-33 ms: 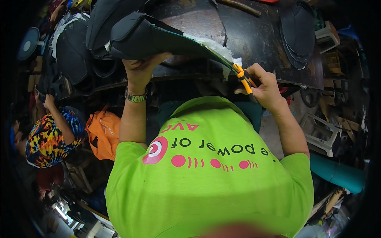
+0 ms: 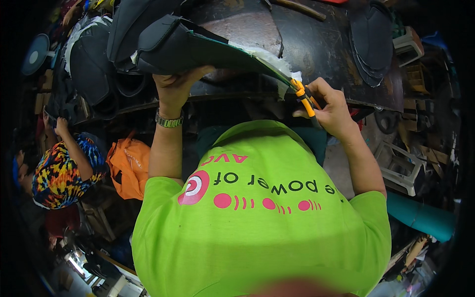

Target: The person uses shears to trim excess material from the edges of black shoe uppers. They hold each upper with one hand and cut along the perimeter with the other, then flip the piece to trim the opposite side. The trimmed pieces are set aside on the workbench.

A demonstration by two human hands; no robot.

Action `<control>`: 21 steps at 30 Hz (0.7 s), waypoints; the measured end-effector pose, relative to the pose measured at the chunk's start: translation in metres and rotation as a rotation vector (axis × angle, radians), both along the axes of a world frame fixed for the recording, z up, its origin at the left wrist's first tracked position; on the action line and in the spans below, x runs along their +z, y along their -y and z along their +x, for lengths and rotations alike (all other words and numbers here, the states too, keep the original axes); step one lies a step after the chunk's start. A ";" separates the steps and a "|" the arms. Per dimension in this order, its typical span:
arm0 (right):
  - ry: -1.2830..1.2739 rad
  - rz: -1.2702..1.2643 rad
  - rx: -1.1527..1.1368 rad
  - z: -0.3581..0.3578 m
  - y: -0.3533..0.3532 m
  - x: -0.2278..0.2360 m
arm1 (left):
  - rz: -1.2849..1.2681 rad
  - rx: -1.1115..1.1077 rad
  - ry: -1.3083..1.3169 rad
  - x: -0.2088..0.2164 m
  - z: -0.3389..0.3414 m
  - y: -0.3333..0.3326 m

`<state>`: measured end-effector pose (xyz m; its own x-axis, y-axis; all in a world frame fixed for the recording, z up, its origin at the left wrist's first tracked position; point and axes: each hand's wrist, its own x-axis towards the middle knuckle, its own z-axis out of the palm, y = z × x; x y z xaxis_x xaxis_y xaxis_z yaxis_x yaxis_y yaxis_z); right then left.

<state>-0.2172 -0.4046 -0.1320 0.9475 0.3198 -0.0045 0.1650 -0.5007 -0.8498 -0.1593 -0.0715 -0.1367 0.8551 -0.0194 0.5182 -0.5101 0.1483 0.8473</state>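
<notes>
My left hand (image 2: 180, 81) grips the lower edge of a black padded piece (image 2: 198, 54) that looks like a shoe upper. This piece is raised over the table's near edge and narrows toward the right, with a green edge line and frayed white lining (image 2: 267, 58) along its far side. My right hand (image 2: 329, 106) is closed round the handles of a pliers-like tool (image 2: 307, 101) in orange and black. The tool's head meets the narrow right end of the black piece; its jaws are too small to make out.
More black pieces (image 2: 89, 64) lie on the dark table (image 2: 316, 47) at the left, and a stack of black cut pieces (image 2: 371, 42) at the right. A wooden-handled tool (image 2: 299, 9) lies at the back. An orange bag (image 2: 129, 166) and a co-worker (image 2: 69, 166) are on the left.
</notes>
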 end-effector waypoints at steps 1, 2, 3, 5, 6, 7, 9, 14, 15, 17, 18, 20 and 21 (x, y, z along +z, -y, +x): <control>0.036 -0.029 0.007 0.001 0.002 0.002 | -0.010 -0.011 -0.009 0.000 0.000 -0.001; 0.072 -0.058 0.013 0.002 0.003 0.004 | -0.020 -0.023 -0.018 0.000 0.000 -0.001; 0.106 -0.083 0.018 0.004 0.004 0.005 | -0.001 -0.038 -0.015 0.000 0.000 -0.002; 0.118 -0.146 0.017 0.006 0.004 0.007 | 0.022 -0.073 0.006 -0.001 0.000 -0.002; 0.128 -0.153 0.028 0.007 0.004 0.007 | 0.033 -0.063 -0.010 -0.002 0.000 -0.001; 0.137 -0.160 0.037 0.008 0.003 0.008 | 0.029 -0.058 -0.010 -0.003 0.000 0.000; 0.141 -0.145 0.038 0.010 0.001 0.008 | 0.030 -0.064 -0.009 -0.005 0.001 0.002; 0.126 -0.078 0.048 0.013 -0.004 0.008 | 0.078 -0.071 0.026 -0.007 0.002 0.002; 0.130 -0.071 0.046 0.013 -0.005 0.007 | 0.070 -0.070 0.023 -0.007 0.003 0.001; 0.151 -0.065 0.042 0.012 -0.005 0.007 | 0.063 -0.061 0.018 -0.009 0.003 0.000; 0.168 -0.065 0.040 0.011 -0.005 0.007 | 0.061 -0.074 0.005 -0.011 0.002 0.000; 0.156 -0.075 0.034 0.008 -0.004 0.006 | 0.040 -0.113 -0.008 -0.014 0.001 -0.001; 0.128 -0.085 0.030 0.006 -0.003 0.005 | 0.043 -0.106 -0.036 -0.016 0.000 0.000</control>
<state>-0.2112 -0.4013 -0.1267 0.9319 0.3519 0.0873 0.2854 -0.5632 -0.7755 -0.1598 -0.0712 -0.1529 0.8650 -0.1318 0.4842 -0.4629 0.1628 0.8713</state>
